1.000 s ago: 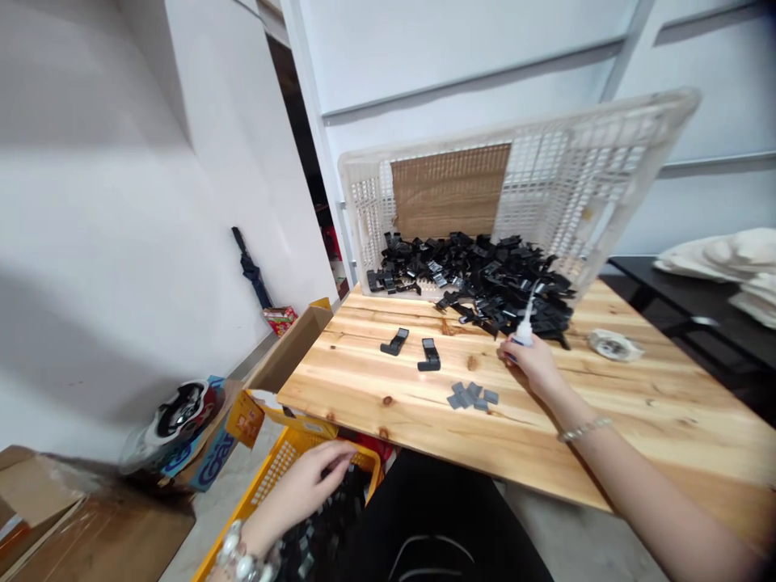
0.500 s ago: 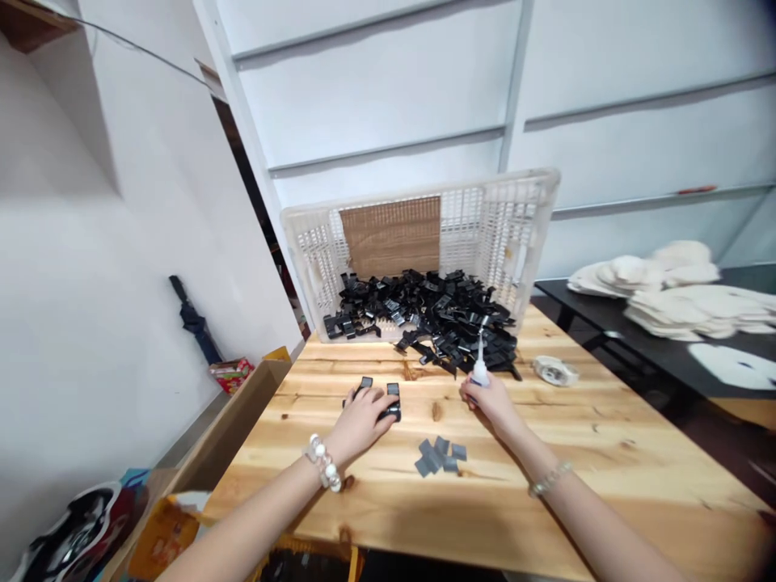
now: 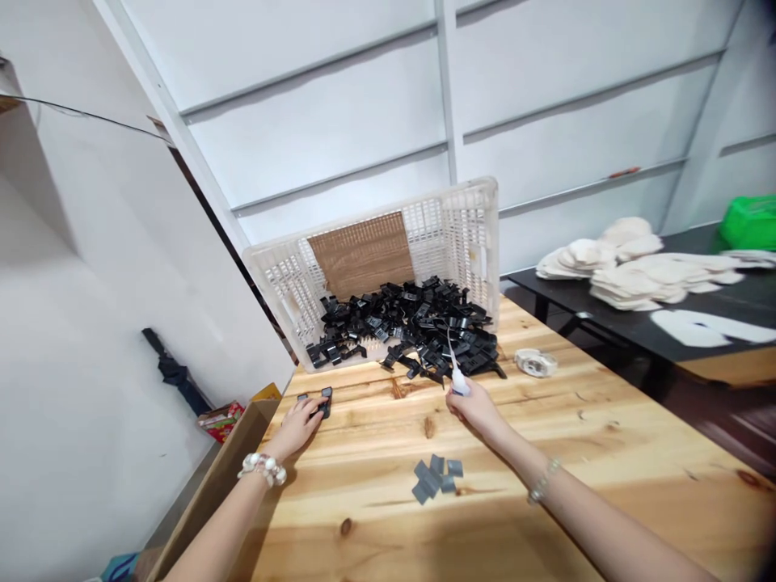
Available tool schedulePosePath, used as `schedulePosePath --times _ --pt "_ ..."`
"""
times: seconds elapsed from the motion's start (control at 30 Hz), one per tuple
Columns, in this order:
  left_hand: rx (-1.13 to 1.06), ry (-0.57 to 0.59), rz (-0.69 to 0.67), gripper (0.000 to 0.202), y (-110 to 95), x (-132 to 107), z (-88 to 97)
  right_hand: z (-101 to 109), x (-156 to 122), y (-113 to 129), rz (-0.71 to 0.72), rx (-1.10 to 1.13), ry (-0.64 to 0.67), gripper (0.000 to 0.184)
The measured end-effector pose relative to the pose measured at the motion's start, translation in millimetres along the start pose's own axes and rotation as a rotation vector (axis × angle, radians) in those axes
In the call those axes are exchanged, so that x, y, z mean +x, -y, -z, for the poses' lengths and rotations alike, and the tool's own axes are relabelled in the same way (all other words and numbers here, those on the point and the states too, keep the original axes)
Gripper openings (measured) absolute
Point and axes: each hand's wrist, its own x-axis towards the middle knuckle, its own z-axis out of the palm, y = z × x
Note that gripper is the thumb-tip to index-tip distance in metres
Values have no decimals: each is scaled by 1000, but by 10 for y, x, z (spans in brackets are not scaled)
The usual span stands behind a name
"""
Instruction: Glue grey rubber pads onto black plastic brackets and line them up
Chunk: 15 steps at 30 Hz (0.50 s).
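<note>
My left hand (image 3: 297, 427) is at the table's left edge, its fingers closed over a black plastic part (image 3: 326, 402). Two raised ends of the part show beyond the fingertips; the rest lies hidden under the hand. My right hand (image 3: 476, 408) grips a small white glue bottle (image 3: 460, 382) with a long thin nozzle pointing up and away from me. Between my forearms, several small grey rectangular pieces (image 3: 428, 482) lie loosely overlapping on the wooden table (image 3: 352, 493).
Behind my hands, a white plastic basket (image 3: 276, 259) lies on its side, black parts (image 3: 418, 323) spilling from it. A tape roll (image 3: 536, 363) lies to the right. White cut-out pieces (image 3: 660, 279) are stacked on a black table. A cardboard box (image 3: 227, 465) stands at the left.
My left hand has moved left across the table together with the black plastic part. The right hand still grips the glue bottle. The camera view has turned to the right.
</note>
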Motion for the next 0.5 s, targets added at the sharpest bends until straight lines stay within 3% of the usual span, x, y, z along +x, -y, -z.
schedulePosePath --times 0.13,0.23,0.37,0.5 --pt "-32 8 -1 42 39 78 76 4 12 -9 2 12 -12 17" --pt "-45 -38 52 40 -80 93 102 8 21 6 3 27 -33 18" --pt "-64 -123 101 47 -489 125 71 17 34 33 4 37 -62 19" --pt "-128 -77 -56 51 -1106 203 -21 33 70 16 18 40 -104 20"
